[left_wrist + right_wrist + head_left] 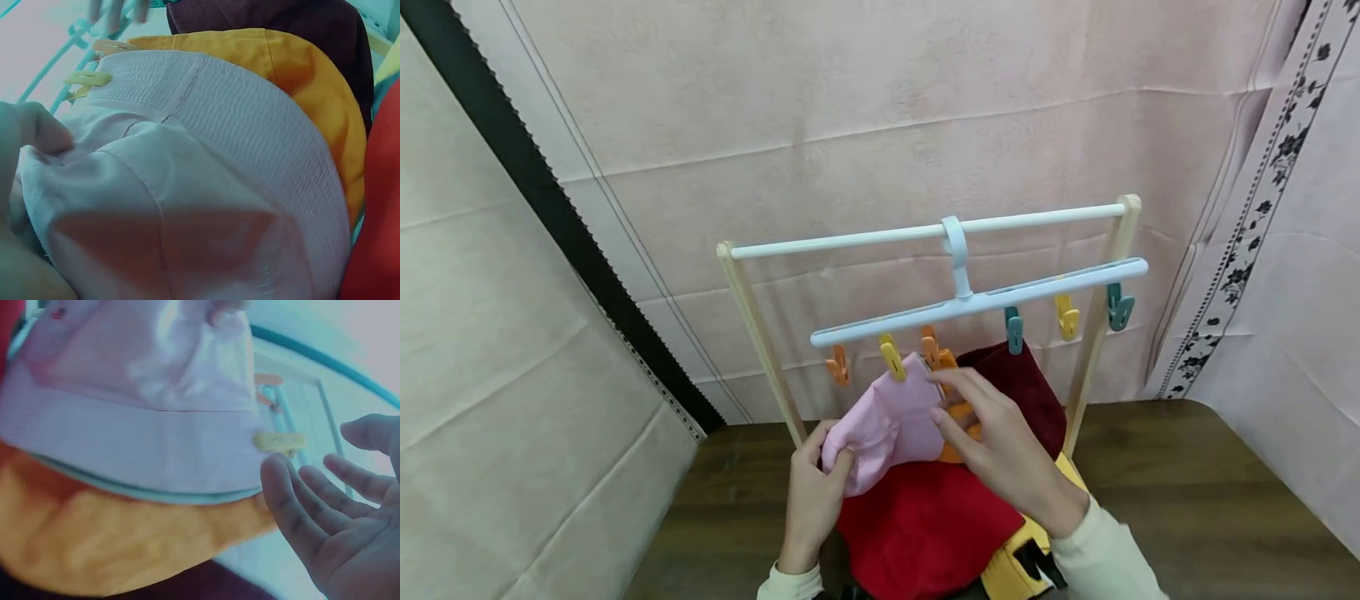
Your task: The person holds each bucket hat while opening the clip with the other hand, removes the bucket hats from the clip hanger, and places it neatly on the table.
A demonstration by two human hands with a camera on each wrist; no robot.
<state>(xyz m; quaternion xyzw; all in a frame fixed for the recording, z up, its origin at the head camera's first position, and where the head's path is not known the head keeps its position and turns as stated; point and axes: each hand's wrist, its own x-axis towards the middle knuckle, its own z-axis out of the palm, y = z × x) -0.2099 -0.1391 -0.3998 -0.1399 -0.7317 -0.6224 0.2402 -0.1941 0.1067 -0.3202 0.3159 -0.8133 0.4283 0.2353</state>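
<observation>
A pink bucket hat (887, 425) hangs from a yellow clip (892, 357) on the light blue hanger (977, 302). My left hand (818, 492) pinches the hat's crown between thumb and fingers; in the left wrist view the stitched brim faces up. Beside the clipped edge, my right hand (1000, 442) has its fingers spread. The right wrist view shows that hand (350, 519) with nothing in its palm, close to the yellow clip (280, 440). Behind the pink hat hangs an orange hat (312, 87), near an orange clip (930, 346). A dark maroon hat (1030, 387) hangs farther right below a teal clip (1013, 330).
The hanger hooks over a white rod (850, 242) between wooden posts (760, 346). Other clips, orange (838, 365), yellow (1067, 317) and teal (1119, 307), hang from it. Red cloth (925, 533) and a yellow item (1011, 567) lie in front on the wooden table (1187, 500).
</observation>
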